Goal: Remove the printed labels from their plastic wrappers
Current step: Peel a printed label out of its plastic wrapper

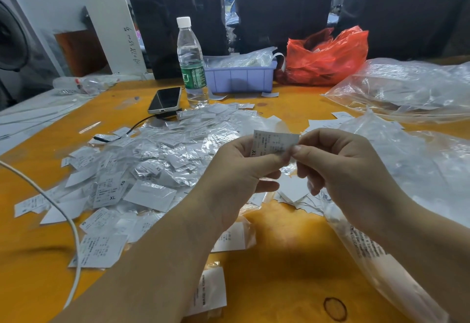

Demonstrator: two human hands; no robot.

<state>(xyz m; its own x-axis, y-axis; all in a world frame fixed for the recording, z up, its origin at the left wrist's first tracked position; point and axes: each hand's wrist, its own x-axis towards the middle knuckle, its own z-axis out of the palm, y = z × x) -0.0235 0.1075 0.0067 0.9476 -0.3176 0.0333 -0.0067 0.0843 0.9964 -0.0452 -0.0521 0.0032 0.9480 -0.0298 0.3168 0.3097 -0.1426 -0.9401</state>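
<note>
Since both hands, left hand point(239, 167) and right hand point(338, 167), pinch the flimsy white printed paper label point(273, 143), I'd hold edges; thin clear plastic wrapper point(288, 169) looks slippery.

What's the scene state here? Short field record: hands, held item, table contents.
left hand: pinches white printed XL label
right hand: pinches the label's right edge
pile: loose white labels and clear wrappers on orange table
behind pile: clear plastic water bottle, black phone, lilac plastic tray, red plastic bag
</note>
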